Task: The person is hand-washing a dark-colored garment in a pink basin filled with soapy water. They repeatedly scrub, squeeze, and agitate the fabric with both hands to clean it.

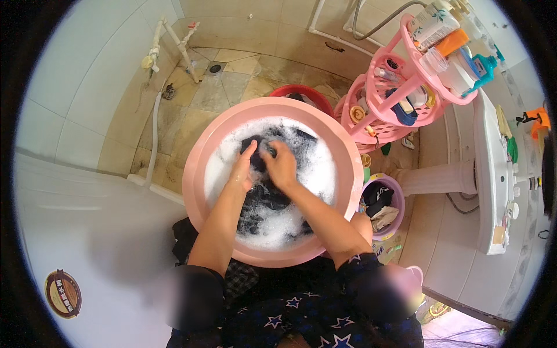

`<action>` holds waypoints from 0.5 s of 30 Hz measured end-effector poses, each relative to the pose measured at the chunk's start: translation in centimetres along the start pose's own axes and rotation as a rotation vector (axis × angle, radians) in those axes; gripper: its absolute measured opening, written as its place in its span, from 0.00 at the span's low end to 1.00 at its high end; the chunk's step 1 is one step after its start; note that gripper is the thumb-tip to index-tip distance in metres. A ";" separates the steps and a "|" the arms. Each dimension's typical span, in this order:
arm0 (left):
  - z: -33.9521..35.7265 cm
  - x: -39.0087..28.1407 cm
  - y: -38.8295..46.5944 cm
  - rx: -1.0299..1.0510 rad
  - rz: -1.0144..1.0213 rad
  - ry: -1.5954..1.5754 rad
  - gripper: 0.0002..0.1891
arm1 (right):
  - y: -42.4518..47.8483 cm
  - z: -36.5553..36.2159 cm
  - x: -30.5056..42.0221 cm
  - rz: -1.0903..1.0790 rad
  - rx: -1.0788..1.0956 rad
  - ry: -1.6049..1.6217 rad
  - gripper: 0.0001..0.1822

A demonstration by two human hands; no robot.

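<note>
A large pink plastic basin (198, 135) full of white suds stands in front of me. Dark wet cloth (272, 195) lies in the foam, and a bunched part of it is raised between my hands. My left hand (243, 167) holds this part from the left side, thumb up. On its right, my right hand (280, 165) has its fingers curled onto the same cloth, with suds about the fingertips. Whether the cloth is one garment or several cannot be told.
A red basin (320, 93) with cloth sits behind the pink one. At the right are a pink plastic shelf rack (407, 93) loaded with bottles, a purple tub (398, 209) of clothes and a pedestal sink (487, 217). A floor drain (215, 68) and white pipe (154, 143) are on the left.
</note>
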State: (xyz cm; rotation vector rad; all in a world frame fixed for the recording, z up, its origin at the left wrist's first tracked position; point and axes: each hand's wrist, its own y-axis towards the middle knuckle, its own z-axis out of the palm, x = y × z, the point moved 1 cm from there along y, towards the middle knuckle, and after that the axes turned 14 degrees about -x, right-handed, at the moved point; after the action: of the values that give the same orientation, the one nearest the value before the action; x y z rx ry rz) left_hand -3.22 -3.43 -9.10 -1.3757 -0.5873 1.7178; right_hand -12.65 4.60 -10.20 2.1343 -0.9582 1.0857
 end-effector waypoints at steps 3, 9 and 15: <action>-3.9 0.5 4.9 0.261 -0.183 -0.259 0.25 | -5.1 -2.4 8.4 -0.268 0.088 0.248 0.13; -1.9 2.5 2.7 0.316 0.109 -0.306 0.16 | -2.2 -0.8 5.8 -0.436 -0.084 0.014 0.11; 1.2 1.4 -1.2 0.114 -0.019 -0.145 0.16 | 1.1 -1.3 4.6 0.076 -0.228 0.098 0.10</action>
State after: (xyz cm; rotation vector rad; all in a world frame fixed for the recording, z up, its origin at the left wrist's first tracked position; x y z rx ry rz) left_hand -4.07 -1.46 -8.56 -1.1696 -0.5715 1.8175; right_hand -12.22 3.32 -5.46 1.8585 -1.0694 1.0530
